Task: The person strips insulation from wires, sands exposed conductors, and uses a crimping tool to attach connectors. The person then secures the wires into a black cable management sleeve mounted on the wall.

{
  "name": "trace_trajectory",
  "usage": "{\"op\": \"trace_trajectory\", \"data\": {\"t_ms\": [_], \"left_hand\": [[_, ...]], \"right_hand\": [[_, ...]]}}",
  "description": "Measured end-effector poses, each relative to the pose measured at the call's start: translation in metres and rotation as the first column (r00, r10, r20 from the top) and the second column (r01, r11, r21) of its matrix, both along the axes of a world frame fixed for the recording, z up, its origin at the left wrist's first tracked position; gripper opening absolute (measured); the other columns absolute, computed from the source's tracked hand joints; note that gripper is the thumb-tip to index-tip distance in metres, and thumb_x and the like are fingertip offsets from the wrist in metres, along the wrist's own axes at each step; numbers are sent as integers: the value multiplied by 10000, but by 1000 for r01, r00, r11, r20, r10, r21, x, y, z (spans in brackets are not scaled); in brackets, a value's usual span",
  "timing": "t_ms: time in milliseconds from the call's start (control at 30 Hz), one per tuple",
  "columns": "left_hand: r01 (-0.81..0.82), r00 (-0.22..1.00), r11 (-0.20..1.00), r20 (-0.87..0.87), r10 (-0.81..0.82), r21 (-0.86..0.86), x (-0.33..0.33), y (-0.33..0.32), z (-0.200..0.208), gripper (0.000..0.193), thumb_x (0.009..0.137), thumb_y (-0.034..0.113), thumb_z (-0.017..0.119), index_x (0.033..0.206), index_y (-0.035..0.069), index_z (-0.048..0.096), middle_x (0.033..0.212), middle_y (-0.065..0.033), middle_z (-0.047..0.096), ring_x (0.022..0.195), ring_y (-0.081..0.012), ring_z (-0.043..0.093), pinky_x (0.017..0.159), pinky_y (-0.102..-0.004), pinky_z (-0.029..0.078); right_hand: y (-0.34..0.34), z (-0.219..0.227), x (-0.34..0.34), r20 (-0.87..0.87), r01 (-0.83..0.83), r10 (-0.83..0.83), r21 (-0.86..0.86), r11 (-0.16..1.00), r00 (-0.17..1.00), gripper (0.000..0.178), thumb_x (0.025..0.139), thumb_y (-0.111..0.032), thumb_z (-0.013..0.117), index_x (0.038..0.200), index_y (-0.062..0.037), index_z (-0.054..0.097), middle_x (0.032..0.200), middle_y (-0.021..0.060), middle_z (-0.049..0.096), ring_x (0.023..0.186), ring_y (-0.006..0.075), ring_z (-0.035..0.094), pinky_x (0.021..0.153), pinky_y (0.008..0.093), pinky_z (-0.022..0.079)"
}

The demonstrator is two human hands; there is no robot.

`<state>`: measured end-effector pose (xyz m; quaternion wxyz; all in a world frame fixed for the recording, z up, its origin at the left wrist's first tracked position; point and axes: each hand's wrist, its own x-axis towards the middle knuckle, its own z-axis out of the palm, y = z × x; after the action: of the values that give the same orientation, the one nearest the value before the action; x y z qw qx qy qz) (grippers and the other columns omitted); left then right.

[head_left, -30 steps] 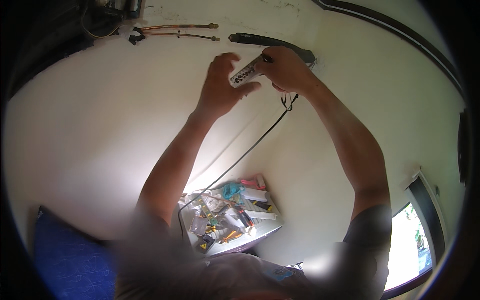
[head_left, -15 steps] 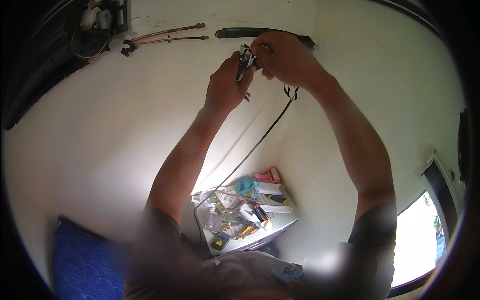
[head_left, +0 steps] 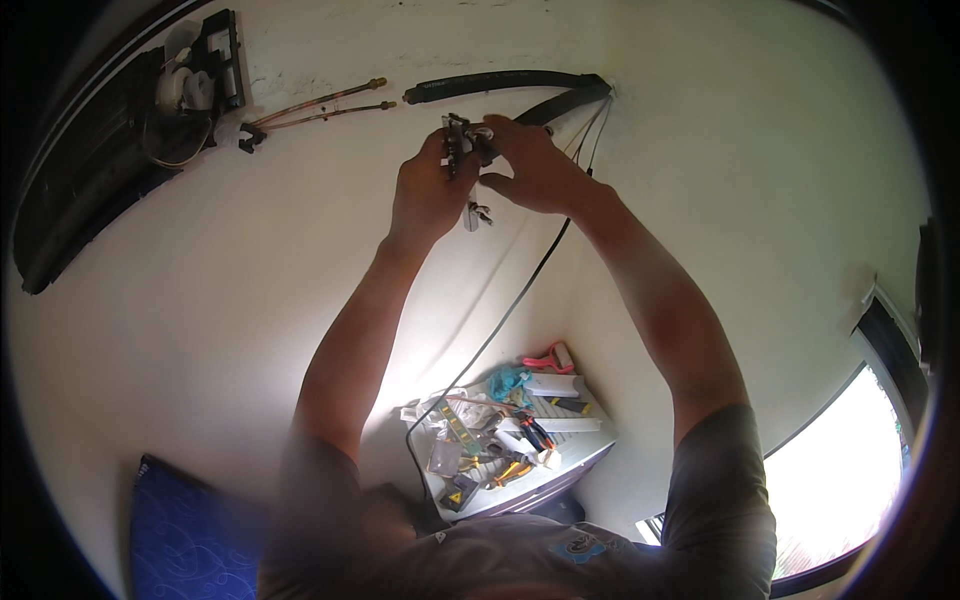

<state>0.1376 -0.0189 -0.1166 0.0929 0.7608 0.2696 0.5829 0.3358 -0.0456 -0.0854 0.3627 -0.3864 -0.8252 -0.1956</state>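
My left hand is raised against the wall, fingers wrapped around a silver metal clamp that looks like a flaring tool. A pale strip with a small metal piece sticks out below that hand. My right hand is at the tool's right side, its fingertips by the metal and its thumb spread away. A thick black-sleeved pipe slants from the wall corner down behind my right fingers; its end is hidden. Another black-sleeved pipe runs above both hands.
Two copper pipes with brass nuts reach out from a black wall unit. A dark cable hangs past a cabinet top holding pliers and other tools. A blue panel stands lower left, a bright window right.
Both hands and the tool have shifted left and slightly down in the picture. The right thumb and fingers have spread apart. More of the slanting pipe shows.
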Motion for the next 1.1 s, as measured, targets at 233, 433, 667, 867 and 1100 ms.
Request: {"op": "trace_trajectory", "data": {"t_ms": [233, 433, 667, 867, 1100], "left_hand": [[-65, 998, 911, 36, 55, 406, 5, 0, -6, 395, 989, 135, 759, 1325, -25, 626, 1091, -198, 707, 848, -318, 782, 697, -427, 648], [-7, 993, 991, 119, -8, 132, 10, 2, -6, 348, 1011, 88, 748, 1311, -53, 643, 1142, -151, 659, 981, -230, 759, 782, -341, 685], [73, 990, 990, 111, -87, 122, 8, 6, -9, 488, 985, 113, 769, 1383, -85, 570, 1113, -171, 670, 871, -254, 791, 674, -337, 662], [141, 977, 987, 149, -152, 79, 4, 11, -10, 634, 971, 82, 767, 1515, -52, 471, 1086, -153, 689, 794, -239, 791, 652, -316, 639], [164, 978, 973, 101, -182, 159, -1, 16, -5, 435, 980, 47, 763, 1365, -42, 579, 1073, -111, 674, 866, -169, 754, 702, -279, 631]], "right_hand": [[21, 12, 15, 234, -11, -35, 192, 981, 972, 337, 1034, -251, 711, 1345, -123, 702, 1298, 68, 727, 1275, 273, 635, 1130, 462, 435], [30, 14, 24, 287, -155, 96, 190, 970, 953, 287, 1045, -242, 709, 1294, -99, 709, 1256, 55, 743, 1198, 268, 646, 1081, 449, 450], [29, 18, 30, 318, -224, 164, 162, 961, 934, 217, 1038, -196, 721, 1235, -105, 730, 1258, 70, 741, 1191, 273, 650, 1068, 439, 477], [-12, 28, 23, -310, -268, 225, -105, 958, 924, 291, 1040, -118, 692, 1329, -84, 696, 1294, 109, 723, 1232, 297, 675, 1009, 433, 567], [-58, 27, -2, 198, -125, 48, 397, 909, 979, 366, 1058, -279, 692, 1387, -118, 688, 1152, 152, 747, 1083, 324, 732, 917, 445, 590]]}}
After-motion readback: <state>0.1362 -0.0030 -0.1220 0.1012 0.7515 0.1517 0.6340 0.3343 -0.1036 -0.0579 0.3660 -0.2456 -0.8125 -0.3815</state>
